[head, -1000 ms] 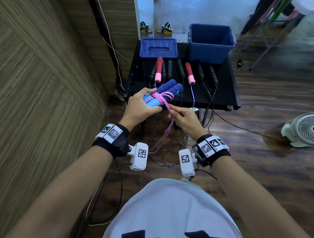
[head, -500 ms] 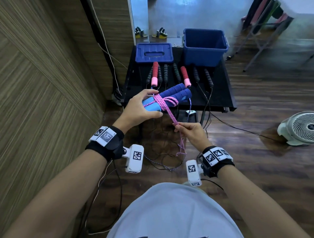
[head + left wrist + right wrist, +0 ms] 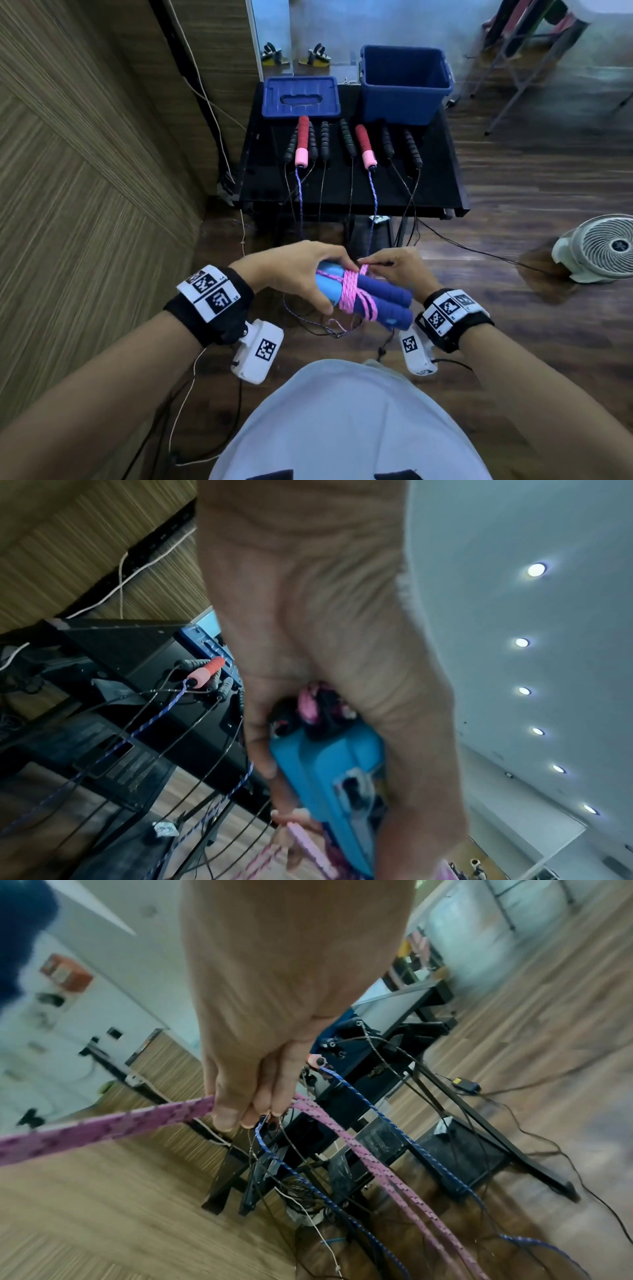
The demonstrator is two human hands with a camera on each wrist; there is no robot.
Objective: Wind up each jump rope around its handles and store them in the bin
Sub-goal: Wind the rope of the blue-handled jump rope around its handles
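Note:
My left hand [image 3: 298, 274] grips the light-blue ends of two blue foam handles [image 3: 380, 305] held side by side; the same handles [image 3: 329, 767] show in the left wrist view under my palm. Pink rope [image 3: 349, 291] is wound several turns round their middle. My right hand [image 3: 397, 267] pinches the pink rope [image 3: 143, 1123] just beyond the coil, and the loose rest hangs down to the floor. The open blue bin [image 3: 404, 85] stands at the back right of the black table [image 3: 342, 192].
On the table lie a blue lid [image 3: 301, 97], two red-and-pink handles [image 3: 301, 140] with a blue rope, and several black handles [image 3: 412, 147]; their cords hang over the front edge onto the wood floor. A wood-panelled wall is at the left, a white fan [image 3: 599, 246] at the right.
The handle bundle has come down and nearer my body. My right hand, which was pulling the rope low, has risen to the top of the coil, and more turns lie round the handles.

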